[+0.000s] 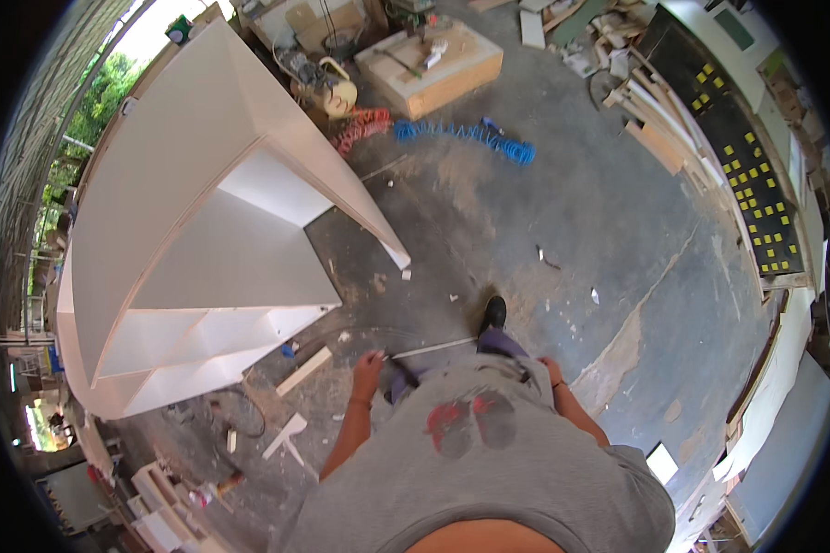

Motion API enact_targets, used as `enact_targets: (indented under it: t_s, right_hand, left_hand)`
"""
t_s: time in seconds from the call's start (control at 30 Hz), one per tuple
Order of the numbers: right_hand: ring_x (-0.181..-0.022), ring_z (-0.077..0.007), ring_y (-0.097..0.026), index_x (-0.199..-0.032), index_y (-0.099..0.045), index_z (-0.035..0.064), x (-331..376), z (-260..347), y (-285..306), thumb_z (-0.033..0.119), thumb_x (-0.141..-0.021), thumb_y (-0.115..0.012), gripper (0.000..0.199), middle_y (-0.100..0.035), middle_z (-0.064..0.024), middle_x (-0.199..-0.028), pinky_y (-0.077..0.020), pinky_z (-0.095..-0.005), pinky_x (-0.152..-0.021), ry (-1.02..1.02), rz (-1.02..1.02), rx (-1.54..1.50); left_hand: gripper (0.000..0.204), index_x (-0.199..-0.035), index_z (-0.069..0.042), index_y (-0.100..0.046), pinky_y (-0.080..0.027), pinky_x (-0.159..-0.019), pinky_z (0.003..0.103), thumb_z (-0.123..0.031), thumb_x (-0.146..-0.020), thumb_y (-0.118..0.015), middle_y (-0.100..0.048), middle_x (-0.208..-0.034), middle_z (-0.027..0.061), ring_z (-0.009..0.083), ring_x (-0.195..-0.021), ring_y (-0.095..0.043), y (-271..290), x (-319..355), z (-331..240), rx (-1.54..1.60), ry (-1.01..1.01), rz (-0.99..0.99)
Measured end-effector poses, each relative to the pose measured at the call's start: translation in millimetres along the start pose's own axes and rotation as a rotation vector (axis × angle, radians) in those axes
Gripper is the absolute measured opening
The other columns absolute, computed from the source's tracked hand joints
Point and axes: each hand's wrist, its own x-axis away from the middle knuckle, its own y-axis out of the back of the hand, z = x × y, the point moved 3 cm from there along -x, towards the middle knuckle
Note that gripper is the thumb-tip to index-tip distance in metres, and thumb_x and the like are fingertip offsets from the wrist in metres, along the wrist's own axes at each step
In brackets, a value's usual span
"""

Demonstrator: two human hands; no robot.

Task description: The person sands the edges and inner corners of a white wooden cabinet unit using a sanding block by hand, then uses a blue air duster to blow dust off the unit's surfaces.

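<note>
My left hand (368,370) is out in front of my left hip, its fingers curled closed. A dark, narrow thing shows right beside it; what the fingers grip is too small to make out. From near that hand a thin pale strip (433,347) runs toward my shoe (494,311); I cannot tell whether it touches the hand. My right hand (551,370) hangs close against my right side by the hem of my grey shirt (470,424), its fingers mostly hidden. To the left stands a large white panel cabinet (184,184) with open compartments.
Ahead are a wooden box-like block (443,78), a blue coiled air hose (516,150), a red coiled hose (364,127) and a cream compressor (339,97). Wood strips (659,120) line the right. A wood offcut (304,370) and a white piece (286,437) lie near my left arm.
</note>
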Motion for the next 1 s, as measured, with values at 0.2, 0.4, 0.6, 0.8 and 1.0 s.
enact_targets:
  t_s: [0.2, 0.4, 0.6, 0.8, 1.0]
  right_hand:
    - [-0.073, -0.0214, -0.066, -0.105, -0.062, 0.0077, -59, 45, 85, 0.031, -0.088, -0.059, 0.028, -0.067, -0.0099, -0.085, -0.0521, -0.0331, -0.059, -0.286, -0.008, -0.581]
    - [-0.065, -0.0147, -0.064, -0.102, -0.061, 0.0085, -173, 131, 154, 0.019, -0.088, -0.059, 0.017, -0.067, -0.0056, -0.078, -0.0482, -0.0258, -0.049, -0.391, 0.021, -0.596]
    - [-0.067, -0.0208, -0.067, -0.096, -0.063, 0.0041, -285, 151, 155, 0.021, -0.084, -0.060, 0.021, -0.066, -0.0126, -0.073, -0.0489, -0.0332, -0.054, -0.313, 0.297, -0.094]
    - [-0.071, -0.0273, -0.060, -0.083, -0.061, 0.0002, -366, 303, 207, 0.037, -0.088, -0.056, 0.037, -0.060, -0.0202, -0.072, -0.0454, -0.0426, -0.069, 0.120, 0.387, 0.305]
    - [-0.063, -0.0206, -0.051, -0.080, -0.058, -0.0020, -431, 479, 263, 0.031, -0.091, -0.055, 0.035, -0.055, -0.0168, -0.066, -0.0424, -0.0375, -0.063, 0.232, 0.881, 0.424]
  left_hand:
    - [0.050, -0.114, 0.005, -0.058, -0.047, -0.086, 0.034, -0.037, -0.087, -0.063, -0.064, -0.108, 0.0192, 0.0278, -0.099, -0.062, -77, -34, -116, -0.197, -0.100, -0.008]
    - [0.053, -0.114, 0.006, -0.058, -0.046, -0.087, 0.035, -0.039, -0.086, -0.063, -0.064, -0.106, 0.0182, 0.0265, -0.099, -0.061, -91, -89, -158, -0.066, 0.002, -0.074]
    - [0.057, -0.109, 0.004, -0.060, -0.047, -0.082, 0.037, -0.047, -0.085, -0.061, -0.065, -0.102, 0.0173, 0.0269, -0.095, -0.062, -137, -158, -238, 0.100, 0.242, 0.002]
    - [0.045, -0.090, -0.001, -0.063, -0.047, -0.073, 0.042, -0.046, -0.087, -0.058, -0.065, -0.089, 0.0198, 0.0346, -0.085, -0.062, -145, -206, -297, -0.132, 0.168, -0.099]
    - [0.039, -0.085, 0.001, -0.058, -0.044, -0.069, 0.043, -0.036, -0.093, -0.050, -0.059, -0.080, 0.0210, 0.0334, -0.077, -0.059, -168, -204, -322, -0.090, 0.058, -0.121]
